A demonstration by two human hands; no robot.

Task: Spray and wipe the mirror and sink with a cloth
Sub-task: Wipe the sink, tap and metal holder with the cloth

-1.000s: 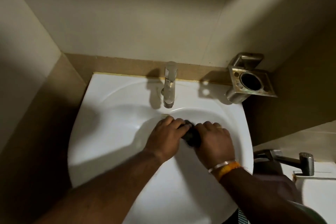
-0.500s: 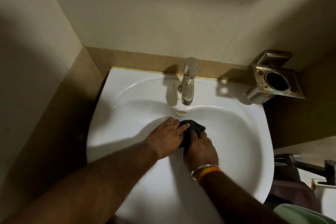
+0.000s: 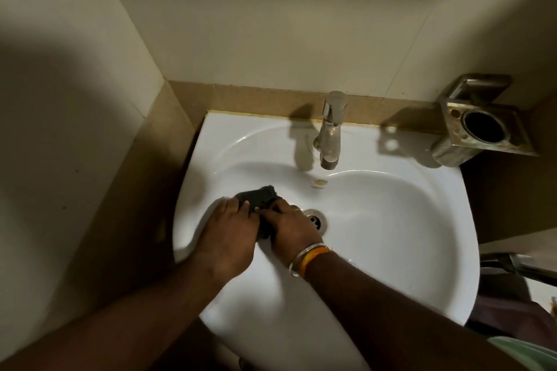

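A white ceramic sink [image 3: 391,220] fills the middle of the view, with a chrome tap [image 3: 330,132] at its back and a metal drain [image 3: 315,218] in the bowl. A dark cloth [image 3: 259,194] lies bunched on the bowl's left slope, just left of the drain. My left hand [image 3: 229,232] and my right hand [image 3: 291,226] are side by side, both pressing and gripping the cloth against the bowl. The right wrist wears a silver bangle and an orange band. No mirror or spray bottle is in sight.
A steel wall-mounted holder [image 3: 482,126] with a round cup opening hangs at the right of the sink. Tiled walls close in at the left and back. A second metal tap handle [image 3: 518,265] sticks out at the right edge, beside another white basin.
Both hands have slid the cloth leftward across the bowl, uncovering the drain. The camera view has shifted left and down.
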